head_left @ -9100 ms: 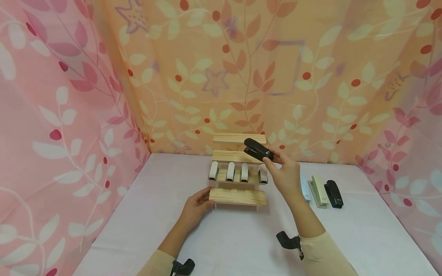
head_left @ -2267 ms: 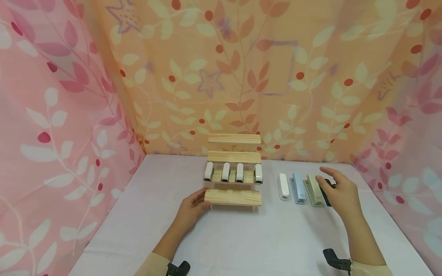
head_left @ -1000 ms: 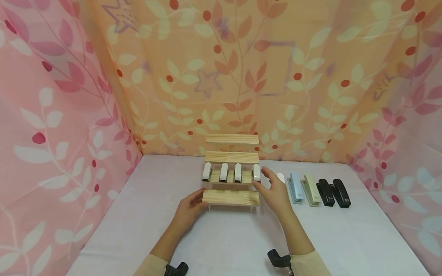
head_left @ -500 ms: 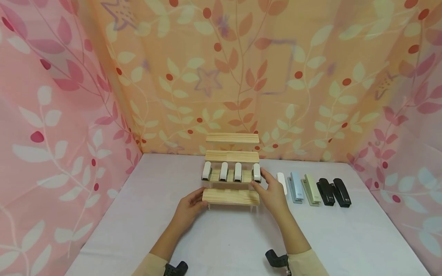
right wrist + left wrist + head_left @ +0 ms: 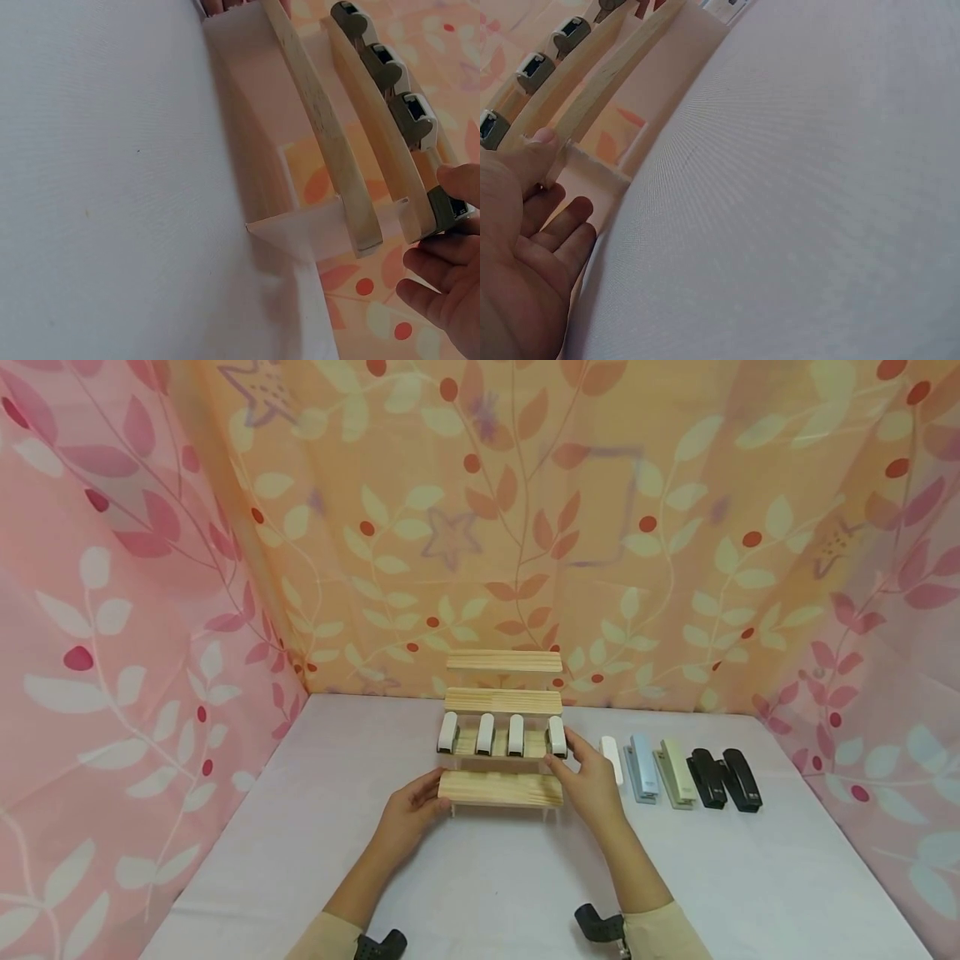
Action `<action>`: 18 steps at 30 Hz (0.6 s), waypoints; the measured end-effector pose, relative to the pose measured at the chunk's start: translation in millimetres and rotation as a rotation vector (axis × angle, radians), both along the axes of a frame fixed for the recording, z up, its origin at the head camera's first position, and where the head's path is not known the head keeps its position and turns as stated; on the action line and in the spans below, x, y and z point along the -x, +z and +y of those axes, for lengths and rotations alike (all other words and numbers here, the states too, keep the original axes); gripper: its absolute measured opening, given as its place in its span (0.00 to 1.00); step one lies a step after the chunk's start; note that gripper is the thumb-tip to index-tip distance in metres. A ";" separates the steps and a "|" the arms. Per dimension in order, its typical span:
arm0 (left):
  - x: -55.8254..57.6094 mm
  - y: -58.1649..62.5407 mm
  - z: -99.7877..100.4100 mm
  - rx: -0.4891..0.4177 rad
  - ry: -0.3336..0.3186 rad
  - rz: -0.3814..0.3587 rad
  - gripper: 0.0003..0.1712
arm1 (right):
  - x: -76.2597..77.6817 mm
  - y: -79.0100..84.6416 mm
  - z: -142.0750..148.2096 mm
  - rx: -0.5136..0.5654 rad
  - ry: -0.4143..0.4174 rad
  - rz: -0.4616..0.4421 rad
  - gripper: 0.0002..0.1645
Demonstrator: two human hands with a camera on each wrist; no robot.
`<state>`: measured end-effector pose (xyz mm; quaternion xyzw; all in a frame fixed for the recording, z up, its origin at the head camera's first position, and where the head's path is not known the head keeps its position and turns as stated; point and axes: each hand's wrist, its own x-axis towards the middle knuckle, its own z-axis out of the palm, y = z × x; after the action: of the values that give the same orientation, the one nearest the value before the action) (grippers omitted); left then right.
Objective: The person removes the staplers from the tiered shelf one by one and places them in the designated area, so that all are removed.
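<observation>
A tiered wooden display stand [image 5: 500,789] with pale side supports stands in the middle of the table. My left hand [image 5: 408,814] grips the left end of its lowest tier; in the left wrist view the thumb lies at the plank's edge, with curled fingers below. Several small white staplers [image 5: 485,735] sit in a row on the second tier. At the right end of that row my right hand [image 5: 594,781] pinches the last white stapler [image 5: 448,208], its thumb in front and fingers along the outer side, close to the tier's end.
Right of the stand, a white stapler [image 5: 611,760], a light blue stapler [image 5: 642,768], a light green stapler [image 5: 677,774] and two black staplers [image 5: 707,778] lie in a row on the white tablecloth [image 5: 480,877]. Floral curtains [image 5: 420,527] hang behind and at both sides.
Earlier my right hand held a black stapler aloft; that stapler now lies in the right-hand row. The hand then came to the second tier's end stapler. My left hand has kept its place.
</observation>
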<state>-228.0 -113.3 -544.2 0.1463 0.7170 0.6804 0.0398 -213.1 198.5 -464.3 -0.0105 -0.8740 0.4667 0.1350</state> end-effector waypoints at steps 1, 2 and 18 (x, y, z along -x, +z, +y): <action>0.2 -0.4 -0.1 -0.001 0.000 0.000 0.35 | -0.1 0.2 0.0 0.003 0.001 0.000 0.39; 0.3 -0.6 0.0 -0.002 0.001 -0.001 0.35 | -0.1 0.1 0.3 0.003 0.003 0.000 0.39; 0.1 -0.9 -0.5 -0.001 0.000 0.005 0.35 | -0.1 1.8 9.3 -0.018 0.009 0.016 0.32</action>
<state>-228.2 -113.9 -545.1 0.1479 0.7167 0.6805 0.0378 -213.0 207.8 -462.5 -0.0017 -0.8772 0.4593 0.1401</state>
